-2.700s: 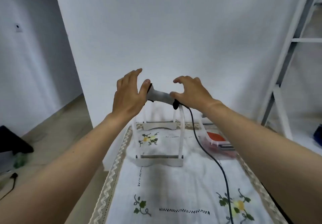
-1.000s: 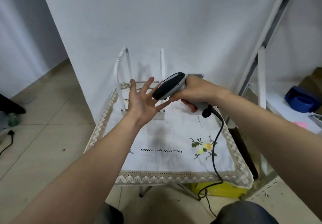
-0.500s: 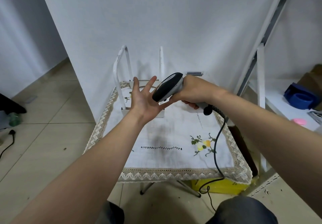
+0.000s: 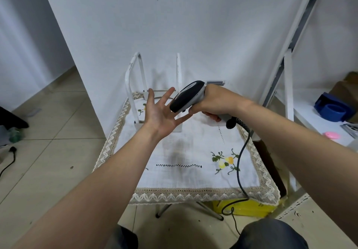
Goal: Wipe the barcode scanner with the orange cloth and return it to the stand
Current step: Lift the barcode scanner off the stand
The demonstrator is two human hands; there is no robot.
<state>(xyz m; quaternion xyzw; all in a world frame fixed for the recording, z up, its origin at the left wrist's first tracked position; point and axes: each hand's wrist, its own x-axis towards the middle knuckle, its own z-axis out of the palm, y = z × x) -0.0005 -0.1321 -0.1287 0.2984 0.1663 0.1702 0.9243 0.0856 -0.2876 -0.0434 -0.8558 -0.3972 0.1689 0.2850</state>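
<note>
Grey-and-black plastic: the scanner (image 4: 187, 96) is up in the air, in front of the white stand (image 4: 139, 126) and above the far half of the counter (image 4: 193, 195). Any marking on its shell is too small to read. No legible writing elsewhere in this head view.

Right hand (image 4: 215, 102): grip wrapped round the scanner's handle, head of the scanner tilted up and pointing left. A dark cable (image 4: 239, 163) leaves the handle's butt, drops across the right side of the counter and goes over the front edge to the floor.

Left hand (image 4: 160, 113): palm up, fingers spread and straight, holding nothing. The scanner's head sits over its fingertips; cannot tell whether they touch.

The stand rests at the far left of the counter, its arched rails upright and carrying nothing. The counter wears a white cloth with a lace border and embroidered flowers. A yellow box (image 4: 244, 207) sits under the front right corner. On the shelf at the right: a blue thing (image 4: 331, 109) and a small pink one (image 4: 332, 135).

Against earlier frames: 2.7 s ago the scanner lay across the top of the stand with both hands at it; since then it has been lifted off and brought nearer. Over the last second the pose has hardly changed, the scanner only slightly higher.
</note>
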